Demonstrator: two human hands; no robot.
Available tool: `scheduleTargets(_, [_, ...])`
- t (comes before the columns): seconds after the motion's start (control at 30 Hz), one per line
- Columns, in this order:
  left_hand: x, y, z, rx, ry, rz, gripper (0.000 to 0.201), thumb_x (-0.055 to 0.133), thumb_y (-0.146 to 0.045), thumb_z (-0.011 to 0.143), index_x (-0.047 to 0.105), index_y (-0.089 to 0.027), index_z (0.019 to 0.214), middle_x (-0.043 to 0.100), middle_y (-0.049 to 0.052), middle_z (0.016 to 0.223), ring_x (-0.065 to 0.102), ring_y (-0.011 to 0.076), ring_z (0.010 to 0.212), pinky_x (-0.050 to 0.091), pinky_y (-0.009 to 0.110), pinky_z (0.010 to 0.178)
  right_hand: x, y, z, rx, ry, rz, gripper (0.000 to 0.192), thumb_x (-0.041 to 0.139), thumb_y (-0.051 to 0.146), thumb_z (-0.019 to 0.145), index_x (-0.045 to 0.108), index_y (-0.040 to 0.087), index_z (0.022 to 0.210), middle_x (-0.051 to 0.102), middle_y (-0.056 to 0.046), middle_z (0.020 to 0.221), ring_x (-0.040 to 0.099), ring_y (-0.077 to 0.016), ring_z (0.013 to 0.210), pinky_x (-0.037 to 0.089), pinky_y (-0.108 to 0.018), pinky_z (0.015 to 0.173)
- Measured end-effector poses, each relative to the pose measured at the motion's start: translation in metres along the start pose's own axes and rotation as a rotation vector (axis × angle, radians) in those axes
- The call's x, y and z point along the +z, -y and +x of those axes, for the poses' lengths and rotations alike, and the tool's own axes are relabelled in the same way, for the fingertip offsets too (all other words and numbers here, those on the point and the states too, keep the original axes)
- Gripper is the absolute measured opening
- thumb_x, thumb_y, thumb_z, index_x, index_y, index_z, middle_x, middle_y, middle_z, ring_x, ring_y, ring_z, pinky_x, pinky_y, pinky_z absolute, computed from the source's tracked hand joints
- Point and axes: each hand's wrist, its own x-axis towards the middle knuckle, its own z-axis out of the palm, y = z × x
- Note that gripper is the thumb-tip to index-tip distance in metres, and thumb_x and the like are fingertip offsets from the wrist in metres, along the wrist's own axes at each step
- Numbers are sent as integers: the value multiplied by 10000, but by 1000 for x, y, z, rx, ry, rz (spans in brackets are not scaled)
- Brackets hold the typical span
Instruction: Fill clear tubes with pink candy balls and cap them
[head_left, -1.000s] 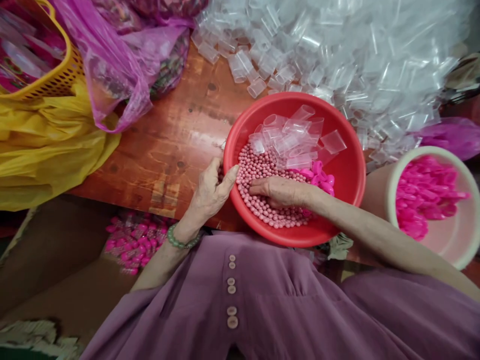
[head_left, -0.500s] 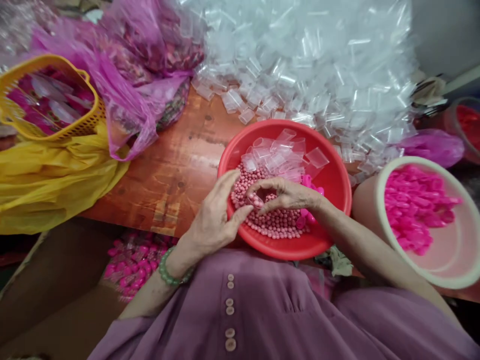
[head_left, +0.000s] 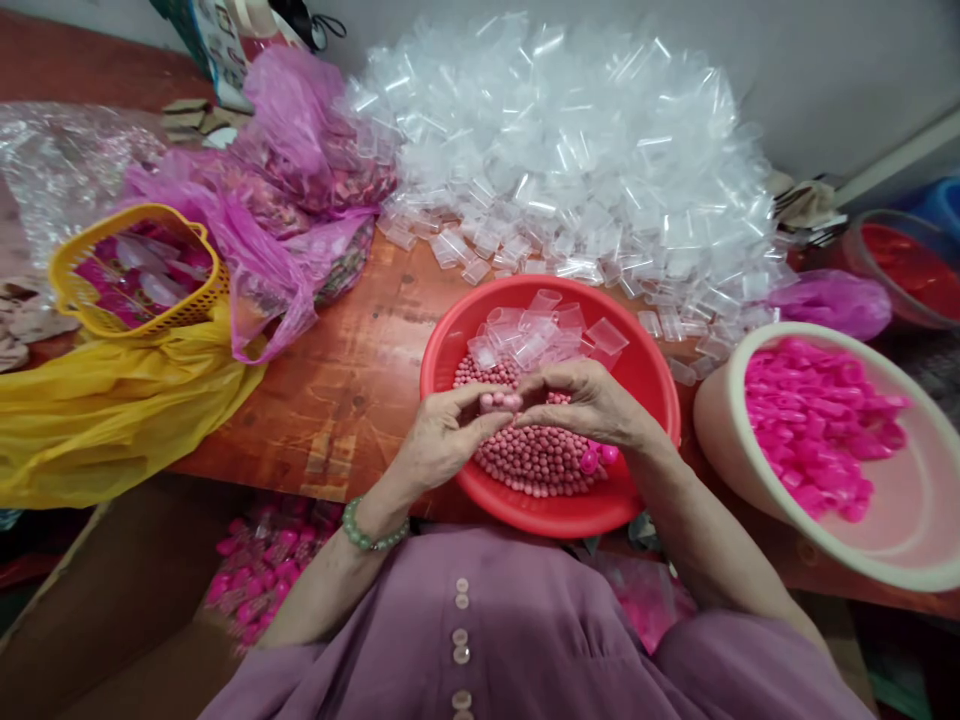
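Note:
Over the red basin (head_left: 436, 375), a short clear plastic tube with pink beads (head_left: 500, 402) in it is held between my two hands. My left hand (head_left: 439, 440) grips its left end between thumb and fingers. At its right end are the thumb and fingertips of my right hand (head_left: 592, 405), closed round it. Loose pink beads (head_left: 536, 465) cover the basin floor below. Empty clear tubes (head_left: 540, 330) lie at the basin's far side. Bright pink plastic pieces (head_left: 592, 457) sit near my right wrist, partly covered.
Behind the basin rises a large heap of clear tubes (head_left: 570, 150). A pale bucket (head_left: 720, 400) of bright pink pieces (head_left: 810, 420) stands right. To the left are a yellow basket (head_left: 142, 325), a yellow bag (head_left: 112, 420) and purple plastic bags (head_left: 270, 270). Below the table edge, a box holds pink items (head_left: 262, 570).
My left hand has closed on the bead-filled tube, which my right hand held before. The tube is now level between both hands. The view has tilted up, showing more of the wall.

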Motion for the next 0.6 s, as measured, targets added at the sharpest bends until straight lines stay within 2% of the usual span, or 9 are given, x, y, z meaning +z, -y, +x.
scheduleTargets(0.07, [2,1,2,-3,-11,16,248,649,-319,859,713,-147,1027,737,69,994,676,172,934,522,290,874,1,2,-1,-12,-108,-8,231,779,323,779,701,139,894,726,-20,774,661,-118,692,536,-235,654])
scheduleTargets(0.13, [3,2,4,3,27,34,238,634,-316,869,700,-146,1024,722,59,975,660,160,910,508,278,851,2,2,-1,-28,-170,3,284,803,353,752,693,141,906,709,-19,783,644,-117,688,537,-242,649])
scheduleTargets(0.27, [4,2,6,14,59,38,212,612,-300,880,674,-128,986,683,44,893,614,139,832,481,253,773,2,3,-1,-87,-176,-11,270,793,350,768,711,162,943,684,-13,771,618,-116,679,522,-245,632])
scheduleTargets(0.43, [5,3,10,-20,49,-102,218,680,-290,817,660,-131,965,677,44,899,615,144,853,491,269,817,1,4,-1,-90,-166,-50,264,784,356,778,726,172,958,690,-21,787,616,-129,695,508,-264,643])
scheduleTargets(0.6, [5,-1,9,-42,34,-145,243,710,-219,772,661,-144,999,678,23,872,618,121,808,504,253,795,-13,0,-10,-64,-315,-93,287,786,349,771,719,188,1000,682,-10,774,613,-131,691,502,-262,645])
